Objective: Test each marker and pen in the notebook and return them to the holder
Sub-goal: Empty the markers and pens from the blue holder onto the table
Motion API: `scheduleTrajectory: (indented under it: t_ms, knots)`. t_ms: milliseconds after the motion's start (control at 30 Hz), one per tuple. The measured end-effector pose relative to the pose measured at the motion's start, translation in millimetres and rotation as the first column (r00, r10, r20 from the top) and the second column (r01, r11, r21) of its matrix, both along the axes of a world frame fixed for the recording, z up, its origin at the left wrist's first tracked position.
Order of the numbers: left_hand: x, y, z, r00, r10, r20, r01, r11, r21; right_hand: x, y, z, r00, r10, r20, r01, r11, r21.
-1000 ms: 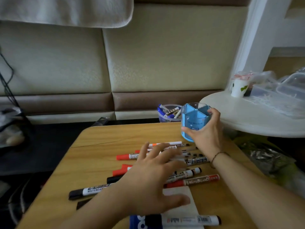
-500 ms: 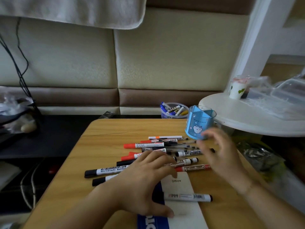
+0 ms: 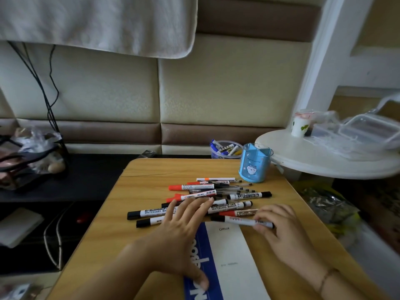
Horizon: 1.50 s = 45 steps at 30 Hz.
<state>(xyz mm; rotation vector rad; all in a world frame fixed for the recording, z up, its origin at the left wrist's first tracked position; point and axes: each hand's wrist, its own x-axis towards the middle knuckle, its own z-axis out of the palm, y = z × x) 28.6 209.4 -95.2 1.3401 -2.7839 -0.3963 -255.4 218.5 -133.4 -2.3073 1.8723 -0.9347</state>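
Several whiteboard markers and thin pens (image 3: 213,197) lie in a loose pile on the wooden table (image 3: 151,176). A closed blue-and-white notebook (image 3: 229,258) lies at the near edge. The blue divided holder (image 3: 255,163) stands upright and looks empty at the back right of the table. My left hand (image 3: 184,234) lies flat, fingers spread, over the pile's near markers and the notebook's blue spine. My right hand (image 3: 279,230) pinches one end of a white marker with a black cap (image 3: 240,221), which lies across the notebook's top edge.
A clear cup with pens (image 3: 226,149) stands behind the table's far edge. A white round table (image 3: 324,161) at the right carries a paper cup (image 3: 299,124) and plastic containers (image 3: 363,132). Black cables and bags sit at the left.
My right hand left the blue holder, came back toward me and took hold of the marker on the notebook. My left hand slid over the markers and spread flat.
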Motion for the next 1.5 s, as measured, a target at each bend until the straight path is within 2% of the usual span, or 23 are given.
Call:
scheduleTrajectory:
  t_ms: [133,267,433,600,700,800,900,1000,1167,1200,1333,1400,1500]
  knots:
    - [2,15,2,0.998,-0.05,0.045,0.049,0.999,0.013,14,-13,-3,0.999,-0.042,0.002,0.042,0.999,0.015]
    - [3,28,-5,0.983,-0.128,0.134,0.137,0.989,-0.063,26,-16,-11,0.999,-0.041,-0.021,0.042,0.999,0.023]
    - [13,30,-15,0.99,-0.027,0.135,0.025,0.999,0.02,33,-23,-7,0.998,0.0,-0.069,0.005,0.998,0.061]
    - [26,26,-8,0.983,-0.014,0.184,0.019,1.0,-0.024,42,-36,-5,0.996,-0.018,-0.083,0.021,0.999,0.032]
    - [43,16,-12,0.982,0.161,0.098,-0.148,0.981,-0.127,44,-36,-9,0.998,-0.017,-0.054,0.018,1.0,0.012]
    - [62,-2,-26,0.931,0.365,0.026,-0.352,0.912,-0.21,43,-35,-7,0.998,-0.002,-0.069,0.003,1.0,0.001]
    - [69,-25,-34,0.918,0.396,0.019,-0.382,0.897,-0.222,36,-32,0,0.997,-0.015,-0.074,0.013,0.999,-0.03]
    - [71,-43,-33,0.926,0.373,0.053,-0.363,0.921,-0.14,21,-30,4,0.998,-0.065,0.021,0.067,0.995,-0.08]
    - [69,-59,-30,0.96,0.27,0.074,-0.264,0.961,-0.085,8,-23,-1,0.922,-0.148,0.359,0.171,0.985,-0.034]
    - [67,-61,-27,0.967,0.25,0.051,-0.246,0.966,-0.077,7,-22,-3,0.895,-0.175,0.41,0.193,0.981,-0.002]
    - [44,-85,-1,0.941,0.263,-0.215,-0.29,0.951,-0.109,4,-25,-6,0.784,-0.24,0.573,0.233,0.969,0.087]
    - [22,-112,14,0.957,0.248,-0.148,-0.272,0.946,-0.175,7,-23,-4,0.739,-0.276,0.615,0.251,0.959,0.129]
    - [-22,-165,18,0.968,0.235,-0.088,-0.244,0.964,-0.105,6,-23,-4,0.685,-0.325,0.652,0.282,0.944,0.174]
